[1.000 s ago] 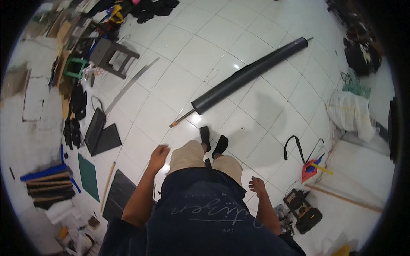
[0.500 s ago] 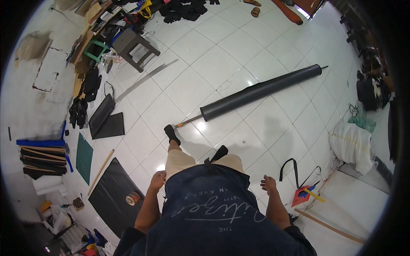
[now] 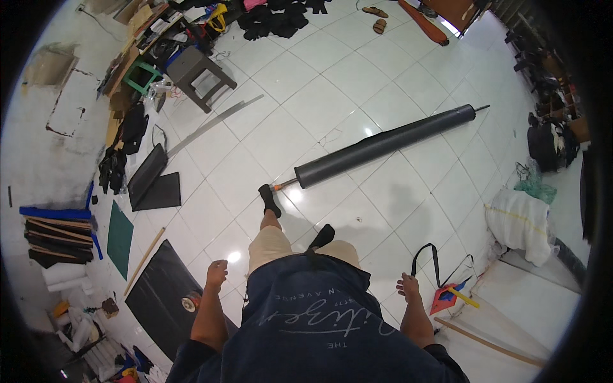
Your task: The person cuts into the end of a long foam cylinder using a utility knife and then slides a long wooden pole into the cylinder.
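My left hand [image 3: 217, 274] hangs beside my thigh with nothing in it, its fingers loosely bent. It is nearest to a black sheet [image 3: 159, 297] on the floor, where a small spool [image 3: 190, 302] rests. On the other side my right hand [image 3: 407, 286] is also free of anything, fingers apart, close to a black strap [image 3: 416, 258]. Ahead on the tiles lies a long roll of dark grey material [image 3: 386, 147] on a metal rod [image 3: 289, 184]. My black-shod foot [image 3: 271, 201] is by the rod's near left end.
A grey stool [image 3: 199, 73] stands at the far left, with a folded black panel [image 3: 156, 182] nearer. A wooden stick [image 3: 145, 260] lies by a green mat [image 3: 119, 239]. On the right are a white sack [image 3: 520, 223], a red flat piece [image 3: 446, 299] and a long wooden strip [image 3: 488, 341].
My left hand has swung outward to the left, away from my thigh. One foot has shifted right along the rod's end. The roll appears slightly lower and farther left as the view moves.
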A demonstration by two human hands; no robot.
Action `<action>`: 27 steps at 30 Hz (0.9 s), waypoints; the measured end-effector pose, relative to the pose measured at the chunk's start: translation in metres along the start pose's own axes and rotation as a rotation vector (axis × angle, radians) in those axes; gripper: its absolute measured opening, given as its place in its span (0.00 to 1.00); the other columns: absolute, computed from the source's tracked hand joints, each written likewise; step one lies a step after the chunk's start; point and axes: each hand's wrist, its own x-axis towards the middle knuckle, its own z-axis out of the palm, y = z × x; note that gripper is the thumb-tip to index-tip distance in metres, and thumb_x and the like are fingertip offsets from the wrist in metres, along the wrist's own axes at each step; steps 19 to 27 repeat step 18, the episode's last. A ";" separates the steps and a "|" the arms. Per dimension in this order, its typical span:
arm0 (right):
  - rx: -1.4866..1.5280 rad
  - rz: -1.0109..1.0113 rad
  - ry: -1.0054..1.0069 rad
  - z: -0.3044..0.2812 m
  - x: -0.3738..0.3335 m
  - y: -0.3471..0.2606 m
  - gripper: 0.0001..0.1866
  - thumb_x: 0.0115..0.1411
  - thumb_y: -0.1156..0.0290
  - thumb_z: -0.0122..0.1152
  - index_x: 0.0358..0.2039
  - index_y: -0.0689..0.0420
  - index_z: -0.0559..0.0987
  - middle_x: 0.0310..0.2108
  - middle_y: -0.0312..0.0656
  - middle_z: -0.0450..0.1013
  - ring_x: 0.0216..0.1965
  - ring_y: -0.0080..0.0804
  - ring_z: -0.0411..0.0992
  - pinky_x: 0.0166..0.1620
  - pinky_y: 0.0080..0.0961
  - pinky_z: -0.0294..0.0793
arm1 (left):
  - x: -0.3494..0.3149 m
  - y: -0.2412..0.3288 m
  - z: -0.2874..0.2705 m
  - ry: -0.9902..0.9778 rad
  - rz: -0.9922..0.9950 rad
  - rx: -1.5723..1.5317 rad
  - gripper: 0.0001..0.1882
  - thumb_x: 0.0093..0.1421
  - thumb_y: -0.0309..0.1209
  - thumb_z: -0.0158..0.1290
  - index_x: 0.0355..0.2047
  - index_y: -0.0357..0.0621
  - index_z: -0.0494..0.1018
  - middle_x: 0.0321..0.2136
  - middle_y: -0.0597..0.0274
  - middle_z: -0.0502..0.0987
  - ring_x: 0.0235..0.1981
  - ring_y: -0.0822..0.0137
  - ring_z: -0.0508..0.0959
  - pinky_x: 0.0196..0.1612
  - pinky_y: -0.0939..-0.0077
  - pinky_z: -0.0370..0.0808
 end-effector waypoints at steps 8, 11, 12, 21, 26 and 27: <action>0.153 -0.153 -0.055 0.014 0.003 -0.050 0.23 0.60 0.54 0.56 0.47 0.58 0.69 0.30 0.41 0.72 0.26 0.26 0.70 0.23 0.21 0.69 | 0.022 0.019 0.055 -0.113 0.001 0.098 0.22 0.56 0.40 0.53 0.46 0.39 0.71 0.29 0.61 0.74 0.25 0.71 0.73 0.22 0.77 0.68; 0.029 -0.123 -0.113 0.028 0.005 -0.064 0.29 0.59 0.49 0.57 0.50 0.60 0.69 0.36 0.44 0.74 0.31 0.32 0.73 0.29 0.27 0.74 | 0.027 0.061 0.079 -0.185 0.082 0.082 0.22 0.56 0.40 0.53 0.47 0.39 0.71 0.32 0.60 0.75 0.27 0.71 0.73 0.23 0.78 0.69; 0.005 -0.115 -0.160 0.030 0.007 -0.068 0.30 0.58 0.47 0.56 0.50 0.59 0.69 0.38 0.43 0.74 0.32 0.33 0.74 0.31 0.31 0.75 | 0.032 0.076 0.086 -0.203 0.119 0.074 0.22 0.56 0.40 0.53 0.46 0.39 0.71 0.31 0.60 0.74 0.27 0.71 0.73 0.23 0.78 0.69; -0.189 0.045 -0.373 0.068 -0.016 -0.114 0.42 0.55 0.36 0.52 0.59 0.54 0.62 0.55 0.49 0.65 0.50 0.45 0.69 0.48 0.44 0.72 | 0.087 0.142 0.094 -0.270 0.103 0.139 0.24 0.56 0.44 0.53 0.49 0.43 0.68 0.36 0.59 0.73 0.32 0.67 0.73 0.28 0.72 0.70; -0.189 0.045 -0.373 0.068 -0.016 -0.114 0.42 0.55 0.36 0.52 0.59 0.54 0.62 0.55 0.49 0.65 0.50 0.45 0.69 0.48 0.44 0.72 | 0.087 0.142 0.094 -0.270 0.103 0.139 0.24 0.56 0.44 0.53 0.49 0.43 0.68 0.36 0.59 0.73 0.32 0.67 0.73 0.28 0.72 0.70; -0.189 0.045 -0.373 0.068 -0.016 -0.114 0.42 0.55 0.36 0.52 0.59 0.54 0.62 0.55 0.49 0.65 0.50 0.45 0.69 0.48 0.44 0.72 | 0.087 0.142 0.094 -0.270 0.103 0.139 0.24 0.56 0.44 0.53 0.49 0.43 0.68 0.36 0.59 0.73 0.32 0.67 0.73 0.28 0.72 0.70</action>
